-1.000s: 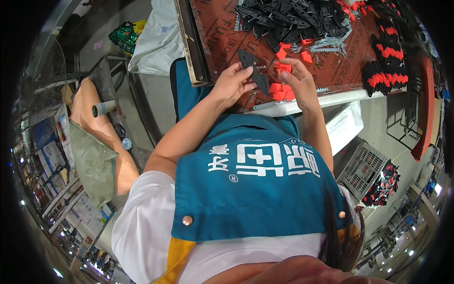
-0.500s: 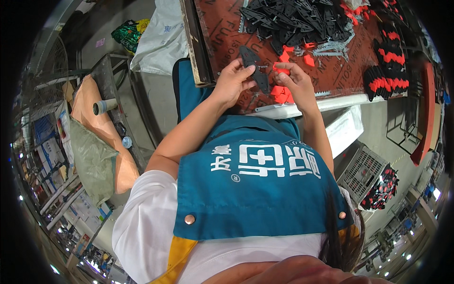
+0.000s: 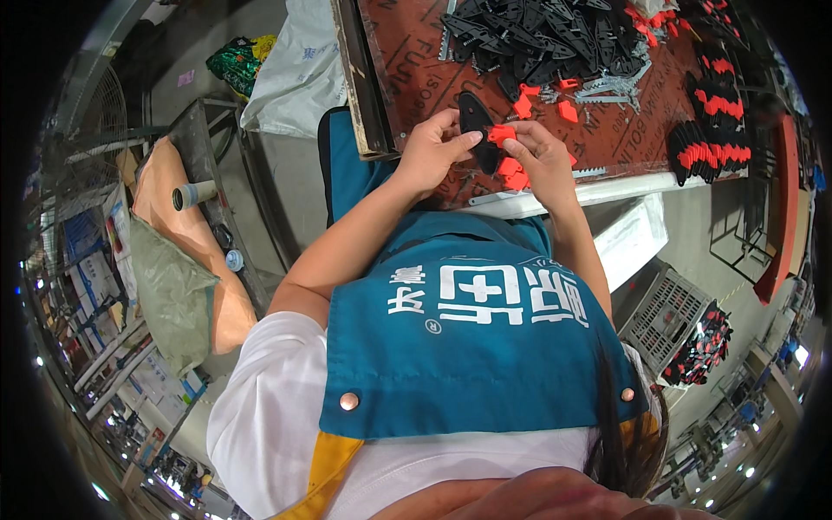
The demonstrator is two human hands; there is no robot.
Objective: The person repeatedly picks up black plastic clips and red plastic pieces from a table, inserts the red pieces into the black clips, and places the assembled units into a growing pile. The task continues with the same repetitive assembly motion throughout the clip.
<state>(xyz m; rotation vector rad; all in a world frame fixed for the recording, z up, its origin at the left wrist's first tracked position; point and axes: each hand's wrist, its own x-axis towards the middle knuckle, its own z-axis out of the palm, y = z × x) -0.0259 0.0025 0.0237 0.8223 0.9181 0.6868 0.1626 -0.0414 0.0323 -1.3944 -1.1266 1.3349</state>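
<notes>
My left hand pinches a flat black handle-shaped part with a small hole near its top, held upright above the table's near edge. In my right hand, thumb and fingers grip a small red plastic piece against the right side of the black part. Whether the two are joined cannot be made out. Beneath the right hand lie more red pieces, partly covered by its fingers. Further loose red pieces are on the table just beyond.
A heap of black parts covers the far side of the red-brown table. Silver toothed blades lie beside it. Rows of black-and-red assembled pieces line the right edge. A grey crate stands on the floor at right.
The black part has been turned in my left hand and now shows a smooth face. My right hand has moved left, bringing the red piece up to it.
</notes>
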